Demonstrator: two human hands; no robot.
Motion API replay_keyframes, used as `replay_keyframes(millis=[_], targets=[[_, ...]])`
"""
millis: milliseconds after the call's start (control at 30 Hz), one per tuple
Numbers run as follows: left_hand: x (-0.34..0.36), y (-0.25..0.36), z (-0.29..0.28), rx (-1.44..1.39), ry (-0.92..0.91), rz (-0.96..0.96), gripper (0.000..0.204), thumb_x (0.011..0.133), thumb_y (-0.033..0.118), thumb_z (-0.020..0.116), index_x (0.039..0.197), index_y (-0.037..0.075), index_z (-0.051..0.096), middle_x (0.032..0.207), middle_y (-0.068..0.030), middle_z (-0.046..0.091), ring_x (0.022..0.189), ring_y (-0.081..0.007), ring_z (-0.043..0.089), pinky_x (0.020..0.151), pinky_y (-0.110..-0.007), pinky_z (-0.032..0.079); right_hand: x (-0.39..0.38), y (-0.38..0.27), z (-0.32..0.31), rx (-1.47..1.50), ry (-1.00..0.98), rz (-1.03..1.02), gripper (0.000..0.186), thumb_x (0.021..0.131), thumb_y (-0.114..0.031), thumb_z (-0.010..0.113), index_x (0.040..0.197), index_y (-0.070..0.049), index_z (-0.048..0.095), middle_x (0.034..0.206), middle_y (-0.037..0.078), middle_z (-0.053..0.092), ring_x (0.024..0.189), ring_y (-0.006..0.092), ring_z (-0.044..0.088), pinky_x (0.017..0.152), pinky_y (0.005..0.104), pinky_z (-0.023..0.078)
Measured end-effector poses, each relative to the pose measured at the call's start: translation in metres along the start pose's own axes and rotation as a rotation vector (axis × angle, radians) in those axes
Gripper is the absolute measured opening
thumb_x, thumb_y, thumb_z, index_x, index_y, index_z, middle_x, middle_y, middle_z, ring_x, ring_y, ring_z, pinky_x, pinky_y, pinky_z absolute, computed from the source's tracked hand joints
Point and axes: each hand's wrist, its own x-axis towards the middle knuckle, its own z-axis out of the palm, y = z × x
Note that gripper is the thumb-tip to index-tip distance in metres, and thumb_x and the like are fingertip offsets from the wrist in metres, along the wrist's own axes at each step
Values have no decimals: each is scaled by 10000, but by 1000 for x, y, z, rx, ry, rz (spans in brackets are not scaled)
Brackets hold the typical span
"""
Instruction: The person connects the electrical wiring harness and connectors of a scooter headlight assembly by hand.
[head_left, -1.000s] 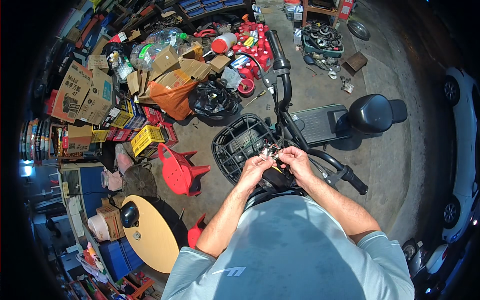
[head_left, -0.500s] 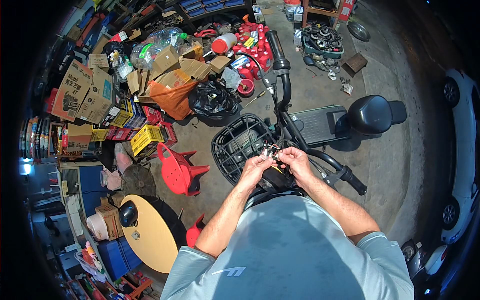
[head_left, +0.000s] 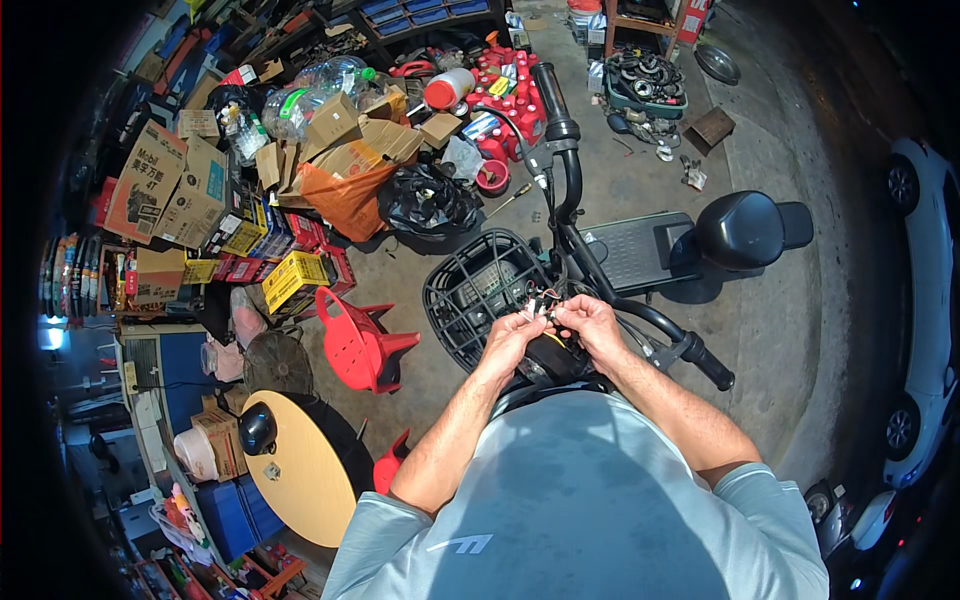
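Observation:
Both of my hands meet at the front of a black electric scooter (head_left: 640, 245), between its basket (head_left: 470, 300) and its handlebar (head_left: 590, 262). My left hand (head_left: 513, 335) pinches wiring with white connectors, its fingertips close to those of the other hand. From the right, my right hand (head_left: 592, 325) is closed with thumb and fingers on the same bunch of wires (head_left: 543, 298). Red, black and white strands stick up above the fingertips, and a yellow one shows below. Exactly which connector each hand grips is too small to make out.
A red plastic stool (head_left: 362, 340) stands left of the basket, near a round wooden table (head_left: 300, 480) bearing a black helmet (head_left: 257, 428). Cardboard boxes (head_left: 190, 190), a black bag (head_left: 425, 200) and red bottles (head_left: 515, 95) pile up at far left. A white car (head_left: 925, 300) is at far right.
Almost nothing differs. My hands stay at the wires, with only a very slight shift of the fingers.

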Motion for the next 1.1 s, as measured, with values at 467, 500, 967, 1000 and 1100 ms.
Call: replay_keyframes(millis=[467,500,967,1000,1100], targets=[[5,-4,-4,-38,-36,0,170,930,126,566,1014,-9,626,933,-104,689,823,-147,660,758,-262,532,2,0,3,-17,-16,-2,43,871,-32,640,887,-26,601,795,53,664,676,84,615,603,201,475],[6,-6,-5,-38,-40,1,173,931,130,567,1016,-9,624,934,-107,689,828,-149,660,762,-262,532,1,0,4,-4,-8,-8,44,875,-51,640,889,-32,602,790,44,661,659,74,604,569,193,454],[-1,-1,-3,3,-35,7,171,940,170,572,981,11,618,898,-60,673,806,-118,644,743,-252,522,-7,-11,3,-93,2,50,106,898,-170,620,945,-76,612,800,-6,667,623,40,574,455,157,339],[-1,-1,-3,-3,-36,-1,167,941,168,570,977,12,619,898,-61,674,803,-118,645,741,-252,522,-8,-13,4,-109,-7,59,113,899,-166,618,963,-73,613,813,2,674,636,43,578,470,158,353],[-3,1,-1,-32,-50,-13,166,943,164,565,978,12,620,904,-64,678,797,-119,648,738,-251,523,-8,-11,2,-127,-28,69,131,902,-156,611,992,-61,609,833,21,682,668,54,593,514,167,395]])
